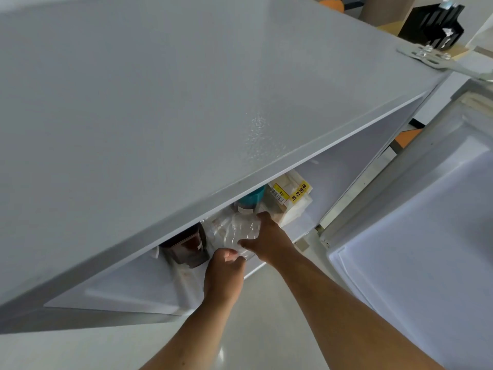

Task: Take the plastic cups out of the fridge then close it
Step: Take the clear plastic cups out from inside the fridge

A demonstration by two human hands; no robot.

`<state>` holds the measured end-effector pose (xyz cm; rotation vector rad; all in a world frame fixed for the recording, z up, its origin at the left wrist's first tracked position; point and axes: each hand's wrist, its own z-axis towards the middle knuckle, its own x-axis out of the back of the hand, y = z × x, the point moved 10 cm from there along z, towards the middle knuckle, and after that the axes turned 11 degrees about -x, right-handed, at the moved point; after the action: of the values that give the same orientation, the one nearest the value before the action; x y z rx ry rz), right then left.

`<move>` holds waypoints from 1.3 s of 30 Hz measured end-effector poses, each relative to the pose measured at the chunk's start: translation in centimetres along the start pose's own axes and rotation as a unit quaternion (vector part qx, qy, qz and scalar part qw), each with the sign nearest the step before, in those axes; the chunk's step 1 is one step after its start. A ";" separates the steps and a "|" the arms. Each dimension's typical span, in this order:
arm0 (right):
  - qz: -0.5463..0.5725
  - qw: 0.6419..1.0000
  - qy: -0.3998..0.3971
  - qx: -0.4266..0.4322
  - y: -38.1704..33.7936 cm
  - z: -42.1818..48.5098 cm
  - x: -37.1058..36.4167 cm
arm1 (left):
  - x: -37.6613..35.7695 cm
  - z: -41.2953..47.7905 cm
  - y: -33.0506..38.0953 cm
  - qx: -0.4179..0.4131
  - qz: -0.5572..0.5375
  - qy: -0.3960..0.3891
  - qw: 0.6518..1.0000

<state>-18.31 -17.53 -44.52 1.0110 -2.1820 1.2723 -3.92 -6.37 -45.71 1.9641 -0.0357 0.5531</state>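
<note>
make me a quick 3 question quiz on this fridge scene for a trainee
1. True or false: the fridge door is shut.
2. Which hands touch the clear plastic cups? A) left only B) right only C) both
3. What sits directly left of the cups on the shelf?

Key:
1. False, it stands open on the right.
2. C, the left hand holds them from below and the right hand from the right side.
3. A dark brown container.

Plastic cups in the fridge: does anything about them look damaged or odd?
Yes. The plastic cups, held between the left hand and right hand, look crumpled and wrinkled, not smooth. Nothing looks spilled.
</note>
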 end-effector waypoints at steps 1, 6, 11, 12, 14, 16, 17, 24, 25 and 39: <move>0.001 1.000 -0.002 0.003 0.2 0.0 -0.3 | -0.1 0.1 0.1 -0.001 -0.001 -0.003 1.000; 0.067 0.996 -0.049 -0.020 2.0 -0.1 -0.9 | 0.1 0.4 0.9 -0.015 -0.008 0.017 1.000; 0.117 0.986 -0.031 -0.111 4.8 -0.4 0.7 | -0.7 0.5 2.2 -0.052 -0.014 0.010 0.999; 0.103 0.987 -0.018 -0.118 5.0 -0.4 1.1 | -1.0 0.5 2.4 -0.058 -0.013 0.002 0.998; 0.064 0.989 -0.006 -0.133 5.2 -0.6 1.5 | -1.6 0.8 2.9 -0.070 -0.006 -0.014 0.997; 0.044 0.989 -0.007 -0.143 5.1 -0.9 1.5 | -2.2 1.1 3.2 -0.077 -0.004 -0.031 0.997; 0.042 0.989 -0.006 -0.142 4.9 -1.1 1.5 | -2.4 1.3 3.3 -0.077 -0.006 -0.037 0.996; 0.064 0.988 0.075 -0.117 5.2 -1.1 2.2 | -2.9 2.3 3.3 -0.054 -0.021 -0.043 0.997; 0.085 0.986 0.067 -0.125 5.4 -1.0 2.1 | -2.9 2.3 3.3 -0.049 -0.028 -0.043 0.997; 0.066 0.996 0.043 -0.028 0.2 -4.4 1.4 | 1.0 -1.8 2.8 0.006 -0.124 0.144 0.982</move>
<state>-19.40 -14.15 -41.49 0.7866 -2.2377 1.2787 -4.41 -5.92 -42.31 1.8472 0.3898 0.6669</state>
